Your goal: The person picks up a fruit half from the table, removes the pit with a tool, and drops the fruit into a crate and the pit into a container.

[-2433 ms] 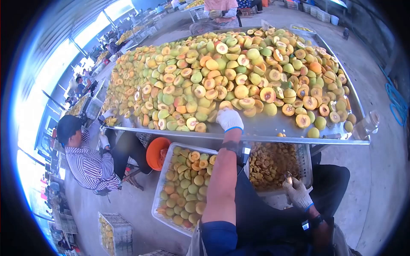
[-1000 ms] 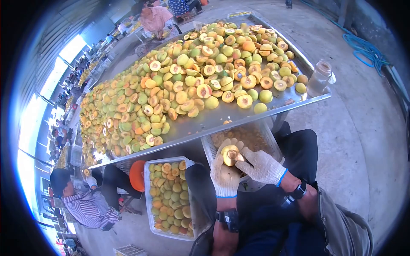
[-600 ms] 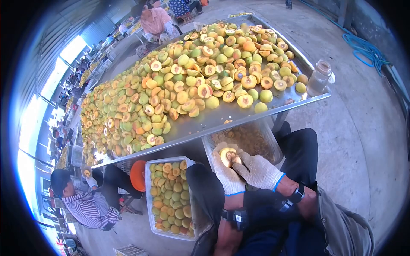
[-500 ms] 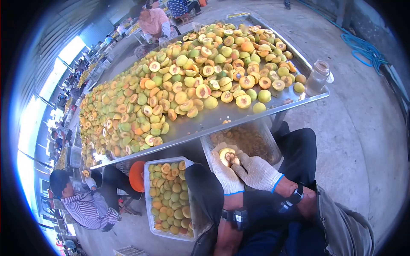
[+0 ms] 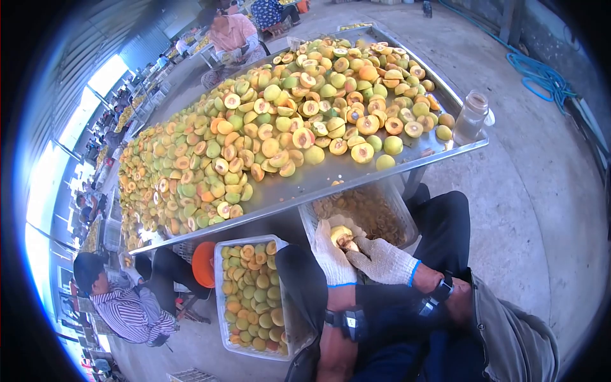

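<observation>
A yellow peach half (image 5: 339,233) rests in my gloved left hand (image 5: 333,260), cut face up, with brown flesh around the pit hollow. My left fingers curl around it. Against the cut face, my gloved right hand (image 5: 387,260) is closed, fingertips pressed at the brown centre. Whatever those fingertips grip is too hidden to name. Both hands are over the near edge of a white tub (image 5: 408,223) containing brown pits and scraps (image 5: 372,207). Above them, a metal table (image 5: 280,198) carries a large heap of halved peaches (image 5: 273,127).
A white crate (image 5: 222,299) of peaches stands left of my knee, beside an orange bucket (image 5: 204,264). A clear jar (image 5: 470,118) sits at the table's right corner. One co-worker (image 5: 130,305) sits at left, another (image 5: 232,35) across the table. A blue hose (image 5: 541,73) lies by the wall.
The peach half has tilted in my left hand, showing less of its cut face. Both hands have shifted very slightly and still work at its centre.
</observation>
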